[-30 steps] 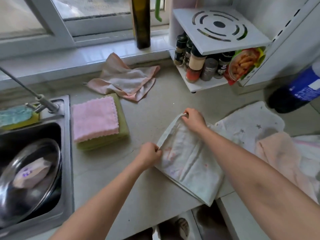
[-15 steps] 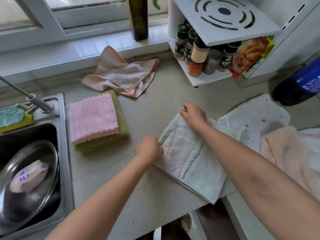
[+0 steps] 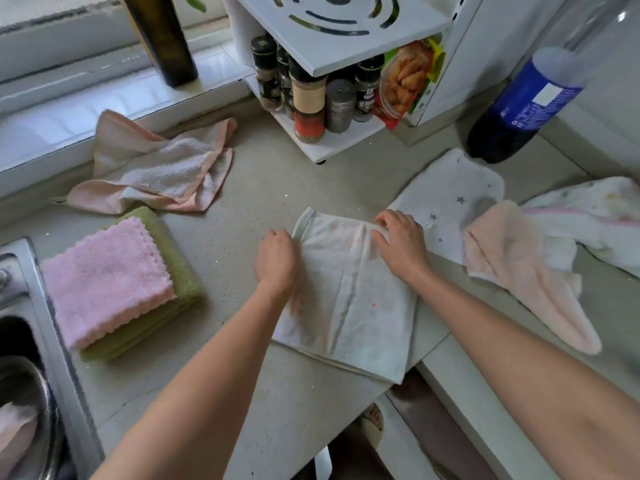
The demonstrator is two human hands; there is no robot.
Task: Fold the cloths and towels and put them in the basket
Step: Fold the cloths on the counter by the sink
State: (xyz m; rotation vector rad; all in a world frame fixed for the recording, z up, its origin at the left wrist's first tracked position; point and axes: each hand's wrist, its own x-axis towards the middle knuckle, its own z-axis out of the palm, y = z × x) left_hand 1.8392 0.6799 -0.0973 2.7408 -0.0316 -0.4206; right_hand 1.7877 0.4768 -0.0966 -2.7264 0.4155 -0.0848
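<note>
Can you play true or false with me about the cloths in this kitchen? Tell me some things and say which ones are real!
1. Both hands are on the pale cloth at the counter's edge. True: the left hand is on its left edge, the right hand on its top.
2. The pink cloth lies on top of the green cloth. True.
3. The dark bottle stands in the sink. False: it stands on the window ledge.
4. The spice jars sit inside the white rack. True.
5. The crumpled peach towel by the window is neatly folded. False: it is rumpled and loose.
6. A basket stands beside the pale cloth. False: no basket is in view.
</note>
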